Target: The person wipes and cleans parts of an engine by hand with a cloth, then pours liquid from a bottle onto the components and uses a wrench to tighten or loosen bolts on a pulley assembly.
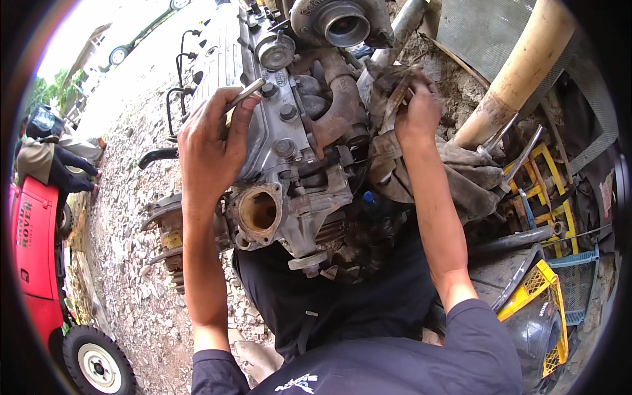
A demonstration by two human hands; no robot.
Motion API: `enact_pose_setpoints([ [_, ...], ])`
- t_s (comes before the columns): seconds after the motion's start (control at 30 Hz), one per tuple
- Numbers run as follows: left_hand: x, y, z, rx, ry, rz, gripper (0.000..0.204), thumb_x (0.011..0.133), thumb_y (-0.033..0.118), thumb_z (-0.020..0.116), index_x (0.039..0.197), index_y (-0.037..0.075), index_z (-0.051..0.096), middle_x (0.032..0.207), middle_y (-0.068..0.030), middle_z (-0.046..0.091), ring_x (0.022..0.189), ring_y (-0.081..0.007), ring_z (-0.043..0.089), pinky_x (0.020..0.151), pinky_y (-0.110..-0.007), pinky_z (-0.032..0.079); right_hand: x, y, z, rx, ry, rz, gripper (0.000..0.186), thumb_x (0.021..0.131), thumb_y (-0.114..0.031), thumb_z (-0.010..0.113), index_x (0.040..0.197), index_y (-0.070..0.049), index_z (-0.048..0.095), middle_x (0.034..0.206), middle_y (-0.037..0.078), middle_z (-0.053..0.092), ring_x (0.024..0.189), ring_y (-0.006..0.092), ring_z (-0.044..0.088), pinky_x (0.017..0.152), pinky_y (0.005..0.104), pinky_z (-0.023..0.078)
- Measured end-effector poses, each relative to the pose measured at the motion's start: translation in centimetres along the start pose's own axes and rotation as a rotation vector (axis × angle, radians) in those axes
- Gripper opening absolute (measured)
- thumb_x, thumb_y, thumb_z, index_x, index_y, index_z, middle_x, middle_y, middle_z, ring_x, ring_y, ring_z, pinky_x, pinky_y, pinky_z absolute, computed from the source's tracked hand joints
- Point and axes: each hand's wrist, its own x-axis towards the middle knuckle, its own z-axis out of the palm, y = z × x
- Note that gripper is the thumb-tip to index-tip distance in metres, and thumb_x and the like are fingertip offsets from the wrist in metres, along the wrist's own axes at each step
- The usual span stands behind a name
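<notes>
My left hand (pixel 212 141), dark with grime, is above the left side of an engine (pixel 263 141). Its thumb and fingers close on a slim metal rod (pixel 249 92), whose far end points up and right over the bolt heads. On the other side of the engine, my right hand (pixel 421 112) grips a dirty brown rag (pixel 394 99) in closed fingers. Between the hands run a rusty exhaust manifold (pixel 342 99) and, beyond it, a turbocharger (pixel 342 25). A round, rust-stained opening (pixel 261 214) faces me at the engine's near end.
A bamboo pole (pixel 517 72) leans at the right, by a crumpled brown cloth (pixel 467 174). Yellow crates (pixel 550 191), a blue basket (pixel 576 280) and metal tubes (pixel 520 238) lie nearby. To the left, gravel (pixel 131 243) stretches toward a red vehicle (pixel 39 243) and a person (pixel 49 161).
</notes>
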Motion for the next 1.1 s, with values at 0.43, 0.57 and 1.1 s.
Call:
enact_pose_setpoints([
  [0.43,-0.1,0.0,-0.1,-0.008,-0.004,0.005,0.016,0.093,0.024,0.061,0.095,0.009,0.066,0.065,-0.0055,0.059,0.051,-0.0149,0.048,0.05,-0.031,0.038,-5.1,2.1,1.4,-1.238,-0.636,-0.882,0.016,0.087,-0.013,0.059,0.098,-0.002,0.065,0.097,0.015,0.068,0.102,0.0387,0.059,0.087,0.0437,0.048],
  [0.57,-0.1,-0.2,-0.1,-0.035,0.018,0.019,0.017,0.093,0.025,0.06,0.096,0.01,0.066,0.063,-0.0053,0.057,0.049,-0.0145,0.045,0.049,-0.031,0.037,-3.6,1.4,1.0,-1.235,-0.644,-0.767,0.017,0.084,-0.011,0.061,0.099,-0.003,0.066,0.103,0.018,0.065,0.097,0.038,0.06,0.084,0.0462,0.048],
  [1.1,0.3,-0.2,-0.5,-0.067,0.07,0.343,0.015,0.09,0.017,0.063,0.098,0.004,0.065,0.083,-0.0129,0.063,0.072,-0.0284,0.062,0.068,-0.036,0.049,-0.9,-5.0,-7.8,-1.54,-0.356,-0.566,0.04,0.087,-0.034,0.064,0.113,-0.003,0.065,0.102,0.018,0.068,0.089,0.026,0.067,0.083,0.0383,0.051],
])
